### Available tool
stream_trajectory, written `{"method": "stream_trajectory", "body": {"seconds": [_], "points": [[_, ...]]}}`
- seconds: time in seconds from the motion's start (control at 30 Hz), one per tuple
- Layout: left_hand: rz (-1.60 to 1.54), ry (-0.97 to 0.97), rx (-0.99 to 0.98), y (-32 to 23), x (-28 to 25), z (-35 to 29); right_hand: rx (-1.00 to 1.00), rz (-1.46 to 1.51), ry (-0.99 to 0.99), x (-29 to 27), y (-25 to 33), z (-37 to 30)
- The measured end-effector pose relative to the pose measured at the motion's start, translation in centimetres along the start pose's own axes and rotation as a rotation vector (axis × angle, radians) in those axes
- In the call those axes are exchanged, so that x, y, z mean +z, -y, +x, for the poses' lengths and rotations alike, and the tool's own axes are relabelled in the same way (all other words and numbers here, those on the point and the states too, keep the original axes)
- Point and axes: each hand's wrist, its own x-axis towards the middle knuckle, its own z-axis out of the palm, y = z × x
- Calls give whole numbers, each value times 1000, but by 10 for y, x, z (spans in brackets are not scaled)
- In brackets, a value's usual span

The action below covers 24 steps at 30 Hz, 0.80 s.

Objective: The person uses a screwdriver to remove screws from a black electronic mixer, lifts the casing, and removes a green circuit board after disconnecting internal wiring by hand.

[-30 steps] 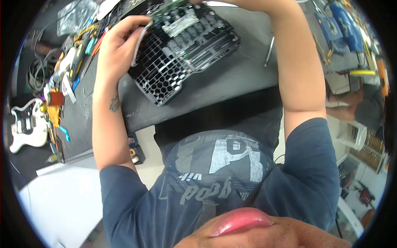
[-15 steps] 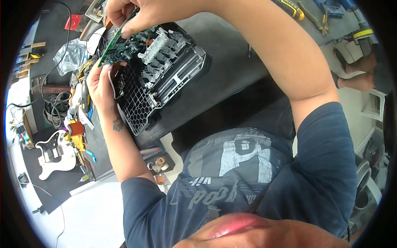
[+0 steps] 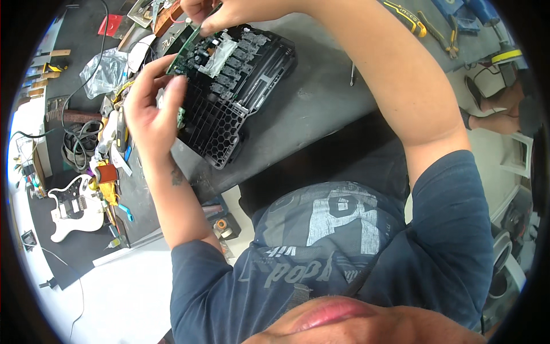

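Observation:
A green circuit board (image 3: 184,53) is tilted up on its edge over the far left side of a black plastic equipment housing (image 3: 266,80). My right hand (image 3: 220,16) pinches the board's upper end between thumb and fingers. At the lower end, my left hand (image 3: 150,114) curls round it, index finger on one side and thumb on the other. Inside the housing sits a row of dark clips with a pale translucent piece (image 3: 219,58) beside them. A honeycomb grille (image 3: 222,136) forms its near end. A bit of green shows beside my left palm, mostly hidden.
A thin metal tool (image 3: 352,74) lies right of the housing on the dark table. Yellow-handled pliers (image 3: 447,40) are at the far right. Left are a clear plastic bag (image 3: 105,73), coiled cable (image 3: 80,143), loose tools and a white guitar-shaped object (image 3: 77,209). A person's feet (image 3: 497,117) show at right.
The board has shifted right with both hands, and the housing sits further right and a little farther off. My left hand has turned, its thumb now showing in front of the board.

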Motion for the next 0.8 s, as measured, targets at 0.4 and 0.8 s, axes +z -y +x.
{"method": "stream_trajectory", "body": {"seconds": [0.4,0.8], "points": [[390,-159,256,-5,35,9,419,-109,50,-27,-13,-26],[178,-178,77,1,21,-2,132,95,-174,19,-36,-27]]}}
